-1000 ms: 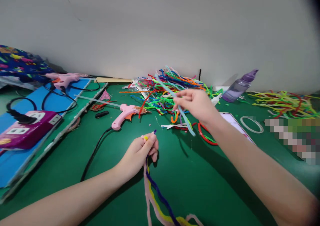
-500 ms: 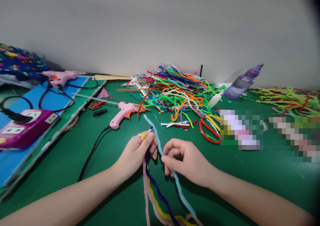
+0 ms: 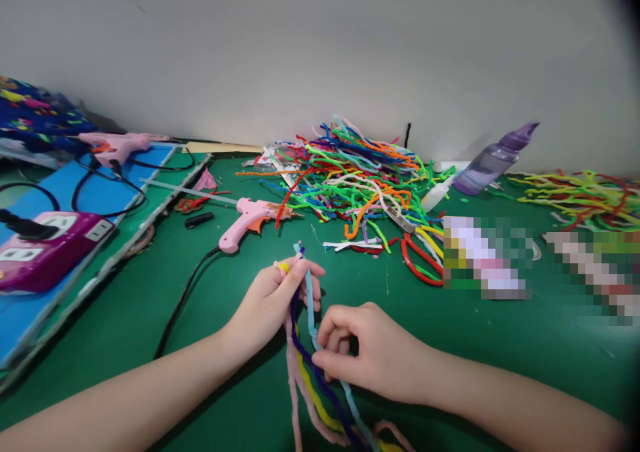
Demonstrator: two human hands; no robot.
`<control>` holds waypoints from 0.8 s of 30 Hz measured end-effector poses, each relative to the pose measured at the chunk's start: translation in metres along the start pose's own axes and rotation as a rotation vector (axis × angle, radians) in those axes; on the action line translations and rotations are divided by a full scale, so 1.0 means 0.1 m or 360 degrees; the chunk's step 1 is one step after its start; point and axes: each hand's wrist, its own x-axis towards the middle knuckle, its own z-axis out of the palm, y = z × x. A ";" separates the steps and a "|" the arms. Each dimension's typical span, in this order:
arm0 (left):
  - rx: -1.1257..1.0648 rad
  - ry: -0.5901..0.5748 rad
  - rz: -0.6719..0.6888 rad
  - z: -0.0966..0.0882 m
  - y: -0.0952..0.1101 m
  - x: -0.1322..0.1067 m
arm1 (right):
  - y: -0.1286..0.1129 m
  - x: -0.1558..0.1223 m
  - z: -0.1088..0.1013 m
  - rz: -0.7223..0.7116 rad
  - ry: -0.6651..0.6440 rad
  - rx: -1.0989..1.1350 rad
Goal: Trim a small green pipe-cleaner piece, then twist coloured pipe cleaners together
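My left hand (image 3: 273, 302) pinches the top ends of a bundle of pipe cleaners (image 3: 305, 385) in dark blue, yellow and pink, which hang down toward me over the green table (image 3: 150, 332). A light blue pipe cleaner (image 3: 310, 305) now lies against that bundle, its tip by my left fingertips. My right hand (image 3: 365, 349) is closed on the light blue one lower down, just right of the bundle.
A big heap of coloured pipe cleaners (image 3: 355, 179) lies at the back, with red-handled scissors (image 3: 420, 259) in front. A pink glue gun (image 3: 247, 220) with its black cord sits left of centre. A purple power strip (image 3: 47, 249) rests on a blue board; a purple bottle (image 3: 493, 162) lies right.
My right hand carried a light blue pipe cleaner from the heap down to my left hand and laid it against the bundle, then slid lower along it.
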 end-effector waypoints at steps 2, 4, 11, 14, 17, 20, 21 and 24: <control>0.0026 -0.0011 0.0001 0.00 0.00 0.00 | 0.01 0.00 0.01 -0.0047 0.0009 -0.0140; 0.0052 -0.0023 -0.0002 0.00 0.01 -0.01 | 0.00 -0.01 0.02 -0.0081 0.0002 -0.0252; 0.0032 -0.0082 -0.0074 0.01 0.01 -0.02 | -0.03 -0.04 0.01 -0.0193 -0.0058 -0.0583; -0.0022 -0.0113 -0.0111 0.01 0.00 -0.03 | -0.01 -0.05 0.02 -0.0258 -0.0045 -0.0844; -0.0025 -0.0132 -0.0109 0.02 -0.01 -0.03 | 0.02 -0.06 0.07 -0.0344 -0.0027 -0.1190; 0.0048 -0.0171 -0.0095 0.02 -0.02 -0.02 | 0.02 -0.08 0.11 -0.0574 -0.0071 -0.1506; 0.0072 -0.0184 -0.0083 0.02 -0.03 -0.02 | 0.00 -0.10 0.11 -0.0640 -0.0084 -0.1575; 0.0123 -0.0213 -0.0051 0.01 -0.04 -0.01 | -0.13 -0.14 0.00 -0.0622 -0.0022 -0.1616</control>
